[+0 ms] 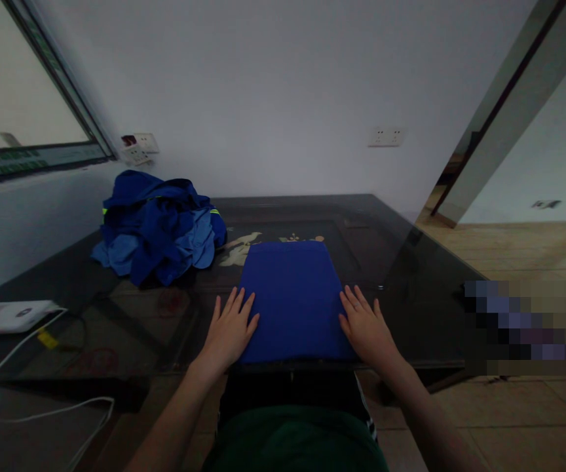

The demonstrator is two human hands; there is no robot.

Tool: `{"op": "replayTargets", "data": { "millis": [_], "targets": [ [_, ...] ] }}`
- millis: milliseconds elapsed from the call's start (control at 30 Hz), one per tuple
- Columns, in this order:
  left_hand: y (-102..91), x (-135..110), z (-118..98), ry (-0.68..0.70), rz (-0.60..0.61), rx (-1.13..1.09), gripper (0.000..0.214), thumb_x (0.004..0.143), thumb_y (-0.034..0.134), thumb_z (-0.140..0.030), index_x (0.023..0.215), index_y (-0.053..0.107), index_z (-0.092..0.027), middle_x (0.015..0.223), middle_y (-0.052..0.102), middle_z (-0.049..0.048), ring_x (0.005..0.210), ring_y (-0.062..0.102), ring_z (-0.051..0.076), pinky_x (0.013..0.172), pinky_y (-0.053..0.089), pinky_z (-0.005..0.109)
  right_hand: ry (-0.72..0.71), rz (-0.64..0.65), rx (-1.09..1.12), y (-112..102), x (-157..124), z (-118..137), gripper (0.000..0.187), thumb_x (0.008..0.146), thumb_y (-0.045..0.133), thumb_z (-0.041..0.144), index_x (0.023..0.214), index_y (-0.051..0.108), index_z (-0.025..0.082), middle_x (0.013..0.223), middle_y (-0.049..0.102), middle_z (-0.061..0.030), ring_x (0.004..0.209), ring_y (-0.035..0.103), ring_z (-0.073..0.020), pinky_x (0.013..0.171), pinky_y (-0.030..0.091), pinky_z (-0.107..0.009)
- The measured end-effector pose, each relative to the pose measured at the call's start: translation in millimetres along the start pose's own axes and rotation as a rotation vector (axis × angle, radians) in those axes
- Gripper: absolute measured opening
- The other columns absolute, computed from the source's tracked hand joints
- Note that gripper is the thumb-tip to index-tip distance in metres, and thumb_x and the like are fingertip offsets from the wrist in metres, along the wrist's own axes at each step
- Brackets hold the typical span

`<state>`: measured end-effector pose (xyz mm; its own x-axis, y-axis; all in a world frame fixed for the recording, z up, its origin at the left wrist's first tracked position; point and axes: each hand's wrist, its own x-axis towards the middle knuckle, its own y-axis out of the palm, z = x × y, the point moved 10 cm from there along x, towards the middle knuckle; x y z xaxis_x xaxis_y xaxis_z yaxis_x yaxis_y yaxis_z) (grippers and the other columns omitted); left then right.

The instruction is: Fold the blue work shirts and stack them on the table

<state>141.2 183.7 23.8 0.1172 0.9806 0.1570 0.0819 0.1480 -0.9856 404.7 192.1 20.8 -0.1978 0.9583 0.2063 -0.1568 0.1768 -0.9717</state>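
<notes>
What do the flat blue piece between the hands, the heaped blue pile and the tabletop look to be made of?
Flat blue piece: probably cloth, matte, judging by its even, shine-free surface; the fibre can't be told.
Heaped pile: fabric, mostly matte, shown by its loose folds and creases.
Tabletop: dark, smooth, faintly glossy; perhaps glass or lacquered wood, the look leaves it open.

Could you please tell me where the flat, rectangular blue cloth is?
The flat blue cloth lies centrally in the head view, on the dark, glossy table, between the left hand and right hand, right of the crumpled blue clothes.
</notes>
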Motion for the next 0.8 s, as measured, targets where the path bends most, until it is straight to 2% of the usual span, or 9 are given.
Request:
{"op": "replayTargets", "data": {
  "millis": [67,133,233,300,400,533,600,700,800],
  "targets": [
    [-7.4,13.1,-16.0,0.059,-0.011,0.019,0.051,0.094,0.038,-0.037,0.140,0.047,-0.017,0.149,0.042,0.0127,0.144,0.024,0.030,0.116,0.015,0.056,-0.065,-0.015,0.046,-8.7,16.2,17.0,0.056,0.090,0.034,0.023,0.144,0.042,0.011,0.153,0.033,-0.0144,0.144,0.023,-0.0312,0.110,0.027,-0.061],
    [-9.6,28.9,-40.1,0.146,-0.006,0.005,0.052,0.094,0.037,-0.034,0.143,0.044,-0.017,0.151,0.039,0.0103,0.145,0.023,0.028,0.117,0.015,0.053,-0.203,0.018,0.122,-9.0,34.5,47.7,0.059,0.089,0.035,0.021,0.147,0.038,0.011,0.154,0.030,-0.0134,0.144,0.024,-0.0275,0.112,0.030,-0.052],
    [3.3,55.3,-61.1,0.176,0.055,-0.019,0.054,0.093,0.035,-0.030,0.147,0.038,-0.019,0.154,0.033,0.0087,0.145,0.023,0.026,0.117,0.017,0.051,-0.349,0.183,0.158,12.8,60.3,85.7,0.061,0.088,0.037,0.021,0.148,0.034,0.008,0.155,0.029,-0.0150,0.143,0.026,-0.0270,0.114,0.028,-0.049],
    [18.5,72.1,-58.3,0.139,0.120,-0.039,0.055,0.095,0.034,-0.033,0.148,0.034,-0.021,0.156,0.029,0.0087,0.145,0.022,0.026,0.117,0.019,0.052,-0.346,0.247,0.138,27.8,77.3,89.9,0.061,0.091,0.036,0.026,0.148,0.032,0.007,0.155,0.027,-0.0154,0.144,0.023,-0.0285,0.115,0.023,-0.051],
    [34.5,94.0,-41.1,0.105,0.175,-0.083,0.057,0.096,0.031,-0.047,0.150,0.028,-0.028,0.159,0.023,0.0059,0.146,0.019,0.026,0.117,0.019,0.050,-0.302,0.237,0.129,37.9,100.5,74.7,0.061,0.097,0.031,0.040,0.151,0.028,0.014,0.157,0.023,-0.0109,0.146,0.018,-0.0272,0.116,0.018,-0.053],
    [42.2,118.9,-5.0,-0.027,0.182,-0.112,0.062,0.095,0.024,-0.058,0.151,0.027,-0.030,0.159,0.021,0.0057,0.147,0.017,0.026,0.117,0.016,0.049,-0.223,0.239,0.109,46.3,124.2,42.1,0.065,0.097,0.026,0.054,0.153,0.024,0.021,0.159,0.020,-0.0062,0.146,0.015,-0.0276,0.116,0.016,-0.052],
    [45.0,127.9,10.0,-0.094,0.188,-0.124,0.063,0.094,0.023,-0.059,0.151,0.026,-0.030,0.159,0.020,0.0055,0.147,0.016,0.024,0.117,0.015,0.048,-0.148,0.246,0.101,49.8,134.8,24.1,0.065,0.097,0.025,0.056,0.153,0.024,0.022,0.159,0.019,-0.0056,0.146,0.016,-0.0273,0.116,0.015,-0.052],
    [47.6,137.7,27.5,-0.158,0.183,-0.129,0.066,0.094,0.022,-0.058,0.151,0.026,-0.026,0.160,0.018,0.0070,0.147,0.015,0.025,0.117,0.016,0.048,-0.041,0.237,0.089,52.3,147.4,0.3,0.064,0.098,0.026,0.052,0.152,0.025,0.017,0.159,0.020,-0.0085,0.146,0.016,-0.0274,0.116,0.017,-0.049],
    [48.2,143.8,40.3,-0.200,0.174,-0.118,0.066,0.095,0.020,-0.055,0.152,0.025,-0.022,0.160,0.017,0.0096,0.147,0.017,0.025,0.117,0.016,0.049,0.017,0.216,0.073,52.6,154.9,-13.0,0.061,0.099,0.026,0.046,0.152,0.026,0.016,0.159,0.020,-0.0089,0.146,0.016,-0.0283,0.115,0.015,-0.054]
  ]
}}
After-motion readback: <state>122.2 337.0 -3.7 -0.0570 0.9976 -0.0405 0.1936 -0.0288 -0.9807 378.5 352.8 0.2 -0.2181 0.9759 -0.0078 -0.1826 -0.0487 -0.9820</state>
